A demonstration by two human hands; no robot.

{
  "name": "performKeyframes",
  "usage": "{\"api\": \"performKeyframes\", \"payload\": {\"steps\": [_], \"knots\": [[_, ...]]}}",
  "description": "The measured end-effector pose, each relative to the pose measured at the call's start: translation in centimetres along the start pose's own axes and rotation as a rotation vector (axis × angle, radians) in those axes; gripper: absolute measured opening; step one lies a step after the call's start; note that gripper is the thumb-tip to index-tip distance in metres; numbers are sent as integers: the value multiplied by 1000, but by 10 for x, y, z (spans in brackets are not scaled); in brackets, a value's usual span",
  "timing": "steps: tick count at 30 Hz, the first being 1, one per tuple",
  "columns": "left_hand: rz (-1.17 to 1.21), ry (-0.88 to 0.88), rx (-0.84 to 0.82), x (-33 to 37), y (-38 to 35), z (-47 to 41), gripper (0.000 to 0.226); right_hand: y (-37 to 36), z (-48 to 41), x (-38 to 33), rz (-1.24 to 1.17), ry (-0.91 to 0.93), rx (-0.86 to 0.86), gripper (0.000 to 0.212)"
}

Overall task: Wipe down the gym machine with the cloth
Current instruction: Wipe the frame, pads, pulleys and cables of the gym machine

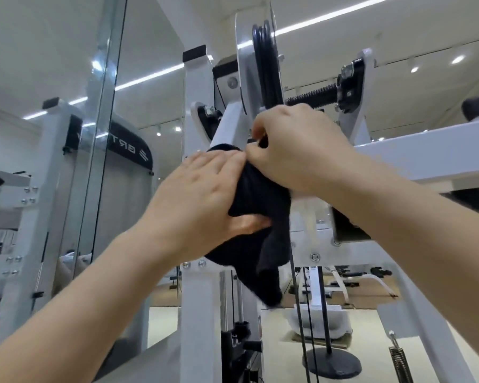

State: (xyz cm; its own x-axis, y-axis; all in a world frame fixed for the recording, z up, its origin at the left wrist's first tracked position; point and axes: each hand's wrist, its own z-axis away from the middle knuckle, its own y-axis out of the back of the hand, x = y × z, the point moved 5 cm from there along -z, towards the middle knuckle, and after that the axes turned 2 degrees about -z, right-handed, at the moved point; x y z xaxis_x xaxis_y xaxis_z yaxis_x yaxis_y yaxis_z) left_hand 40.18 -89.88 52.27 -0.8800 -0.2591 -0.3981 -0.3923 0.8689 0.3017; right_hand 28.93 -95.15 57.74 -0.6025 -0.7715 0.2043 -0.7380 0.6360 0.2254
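A gym is shown; a white gym machine (197,111) with pulley (263,64) and cables (297,313) is seen. Benches (371,280) are glimpsed behind, a mirror (144,111) alongside.

The cloth (257,217) is black and soft, bunched into a loose wad high up against the machine (197,111). One crumpled tail of it hangs straight down in front of the frame. The left hand (205,200) holds it from the side, fingers laid over the top and thumb below, while the right hand (296,145) pinches its upper edge with curled fingers. The machine is a tall frame of white painted steel (black caps on the post tops). It has a black pulley (263,64) standing upright above the cloth and thin black cables (297,313) running down below it.
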Motion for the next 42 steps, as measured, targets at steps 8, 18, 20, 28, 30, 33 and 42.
{"api": "performKeyframes", "payload": {"steps": [8,18,20,28,30,33,42], "knots": [[-71,-86,176,17,-11,-17,83,38,15,57,71,-52,-262,63],[-15,-214,361,138,8,-72,69,79,53,113,150,-16,69,40],[16,-216,339,126,6,-65,68,79,57,107,90,33,50,43],[47,-10,225,37,-9,-26,86,80,73,105,291,100,44,58],[46,-115,275,66,-4,-37,83,96,74,126,337,4,109,49],[-28,-180,301,136,8,-68,72,110,75,161,311,-134,106,41],[649,-126,-396,179,25,-129,62,131,78,204,312,-192,-138,59]]}}
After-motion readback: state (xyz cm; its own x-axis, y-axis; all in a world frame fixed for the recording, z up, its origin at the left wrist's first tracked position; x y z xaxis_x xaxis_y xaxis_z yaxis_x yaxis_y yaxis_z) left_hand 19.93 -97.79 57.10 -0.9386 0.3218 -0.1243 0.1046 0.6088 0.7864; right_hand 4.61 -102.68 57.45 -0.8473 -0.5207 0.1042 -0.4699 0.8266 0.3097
